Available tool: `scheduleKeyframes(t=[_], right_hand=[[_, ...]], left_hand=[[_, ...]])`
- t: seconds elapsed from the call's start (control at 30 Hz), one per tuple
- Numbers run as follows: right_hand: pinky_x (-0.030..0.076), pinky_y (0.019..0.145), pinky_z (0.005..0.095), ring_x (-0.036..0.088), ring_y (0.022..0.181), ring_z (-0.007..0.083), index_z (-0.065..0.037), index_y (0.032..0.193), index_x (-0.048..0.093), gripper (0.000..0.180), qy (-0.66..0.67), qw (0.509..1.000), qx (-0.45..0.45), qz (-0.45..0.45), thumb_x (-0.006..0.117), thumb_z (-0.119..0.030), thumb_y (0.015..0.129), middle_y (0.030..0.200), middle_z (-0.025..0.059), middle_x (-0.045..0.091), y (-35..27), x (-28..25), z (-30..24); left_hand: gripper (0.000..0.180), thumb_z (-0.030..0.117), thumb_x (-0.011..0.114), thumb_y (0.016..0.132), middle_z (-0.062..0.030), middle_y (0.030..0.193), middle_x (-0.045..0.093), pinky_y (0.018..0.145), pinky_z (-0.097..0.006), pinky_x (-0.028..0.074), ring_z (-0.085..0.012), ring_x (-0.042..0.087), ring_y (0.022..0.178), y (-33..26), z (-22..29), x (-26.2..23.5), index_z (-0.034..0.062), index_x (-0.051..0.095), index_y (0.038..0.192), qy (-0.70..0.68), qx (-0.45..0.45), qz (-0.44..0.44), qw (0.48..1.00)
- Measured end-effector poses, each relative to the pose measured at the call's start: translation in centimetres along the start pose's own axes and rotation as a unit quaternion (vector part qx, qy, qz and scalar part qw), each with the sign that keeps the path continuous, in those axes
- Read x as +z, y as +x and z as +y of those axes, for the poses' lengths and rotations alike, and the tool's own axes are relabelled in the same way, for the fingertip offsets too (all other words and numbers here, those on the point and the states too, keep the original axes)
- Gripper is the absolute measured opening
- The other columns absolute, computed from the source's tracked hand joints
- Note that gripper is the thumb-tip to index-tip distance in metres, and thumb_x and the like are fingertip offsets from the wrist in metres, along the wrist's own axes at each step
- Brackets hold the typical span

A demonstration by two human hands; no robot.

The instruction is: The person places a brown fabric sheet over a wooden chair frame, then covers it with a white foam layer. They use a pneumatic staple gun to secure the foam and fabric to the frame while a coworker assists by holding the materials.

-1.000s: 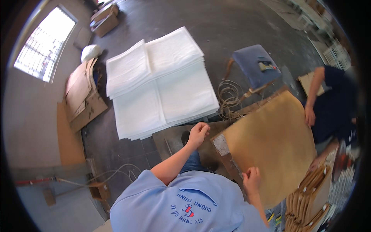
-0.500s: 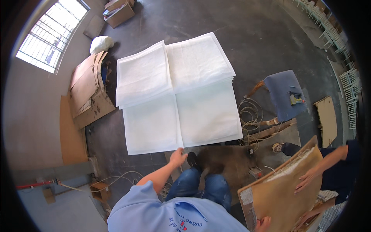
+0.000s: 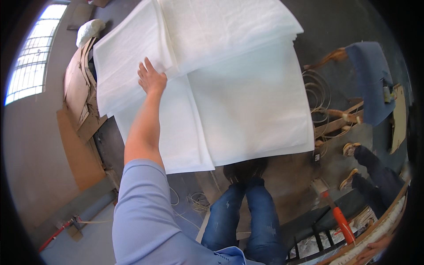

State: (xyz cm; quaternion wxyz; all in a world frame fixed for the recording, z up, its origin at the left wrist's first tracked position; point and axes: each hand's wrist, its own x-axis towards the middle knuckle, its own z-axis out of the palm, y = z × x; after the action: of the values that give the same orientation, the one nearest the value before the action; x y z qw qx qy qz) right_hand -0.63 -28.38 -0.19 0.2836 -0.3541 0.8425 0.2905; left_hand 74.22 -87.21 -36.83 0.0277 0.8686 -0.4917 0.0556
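Observation:
Large white cloth-like sheets [image 3: 251, 115] lie in stacks before me, the far ones overlapping the near ones. My left arm stretches forward over them. My left hand [image 3: 152, 80] is on or just above the near edge of the far left stack [image 3: 128, 53], fingers spread and holding nothing; whether it presses the sheet cannot be told. Below it lies the near left stack [image 3: 179, 128], partly covered by my forearm. My right hand does not show clearly. At the lower right, a blurred hand [image 3: 375, 249] rests on a board [image 3: 388, 223]; whose it is cannot be told.
A blue padded seat [image 3: 370, 84] with wooden legs stands right, beside coiled hose [image 3: 316, 90]. A co-worker's legs [image 3: 375, 163] are at the right. A red-orange tube-shaped tool [image 3: 342, 223] is at the lower right. Torn cardboard [image 3: 79, 88] leans along the left wall.
My left hand has moved forward from the near edge of the sheets to the far left stack. The view has shifted closer to the sheets, and the board has moved to the lower right.

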Motion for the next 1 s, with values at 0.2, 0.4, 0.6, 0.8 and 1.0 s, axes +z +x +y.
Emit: scheduleKeyframes(t=[0.2, 0.4, 0.6, 0.8, 1.0], right_hand=[[0.053, 0.087, 0.0561, 0.068, 0.099, 0.0423, -0.001, 0.105, 0.070, 0.038, 0.018, 0.999, 0.047, -0.021, 0.084, -0.033, 0.089, 0.105, 0.0252, 0.073, -1.4, 1.2, -1.4], [0.054, 0.084, 0.0538, 0.069, 0.095, 0.0383, -0.002, 0.101, 0.070, 0.037, 0.013, 0.999, 0.032, -0.039, 0.087, -0.031, 0.085, 0.102, 0.0232, 0.074, 1.3, 1.3, -0.1], [0.055, 0.081, 0.0515, 0.070, 0.091, 0.0343, -0.004, 0.097, 0.070, 0.036, 0.008, 0.998, 0.048, -0.034, 0.089, -0.028, 0.081, 0.100, 0.0212, 0.075, -0.2, 1.6, -0.6], [0.056, 0.078, 0.0492, 0.070, 0.087, 0.0303, -0.005, 0.093, 0.069, 0.035, 0.001, 0.998, 0.056, -0.014, 0.092, -0.026, 0.077, 0.097, 0.0192, 0.076, 0.6, 1.3, -2.9], [0.057, 0.074, 0.0469, 0.071, 0.084, 0.0263, -0.006, 0.089, 0.069, 0.035, 0.034, 0.999, 0.029, -0.023, 0.095, -0.023, 0.073, 0.095, 0.0172, 0.077, 1.9, 2.0, -2.1]], left_hand=[[0.035, 0.021, 0.060, 0.106, -0.0244, 0.114, 0.078, 0.098, -0.053, 0.057, -0.0466, 0.073, 0.108, 3.9, 0.1, 0.0, 0.0058, 0.072, 0.136, -0.077, 0.065, 0.045, 0.994], [0.028, 0.023, 0.066, 0.108, -0.0258, 0.114, 0.077, 0.087, -0.052, 0.059, -0.0467, 0.073, 0.103, -0.3, -6.9, -6.1, 0.0033, 0.075, 0.124, -0.073, 0.122, -0.036, 0.989], [0.086, 0.014, 0.077, 0.097, -0.0208, 0.174, 0.038, 0.125, -0.069, 0.031, -0.0462, 0.039, 0.158, -9.2, -6.2, 1.4, 0.0207, 0.036, 0.172, -0.049, 0.198, -0.021, 0.979], [0.094, -0.001, 0.070, 0.089, -0.0167, 0.181, 0.029, 0.132, -0.068, 0.024, -0.0455, 0.030, 0.165, -4.5, -2.1, 8.0, 0.0240, 0.035, 0.173, 0.049, 0.156, 0.081, 0.983], [0.076, -0.005, 0.069, 0.084, -0.0172, 0.151, 0.067, 0.116, -0.047, 0.053, -0.0419, 0.065, 0.136, -1.9, -3.5, 0.9, 0.0097, 0.055, 0.157, -0.004, 0.243, 0.109, 0.964]])
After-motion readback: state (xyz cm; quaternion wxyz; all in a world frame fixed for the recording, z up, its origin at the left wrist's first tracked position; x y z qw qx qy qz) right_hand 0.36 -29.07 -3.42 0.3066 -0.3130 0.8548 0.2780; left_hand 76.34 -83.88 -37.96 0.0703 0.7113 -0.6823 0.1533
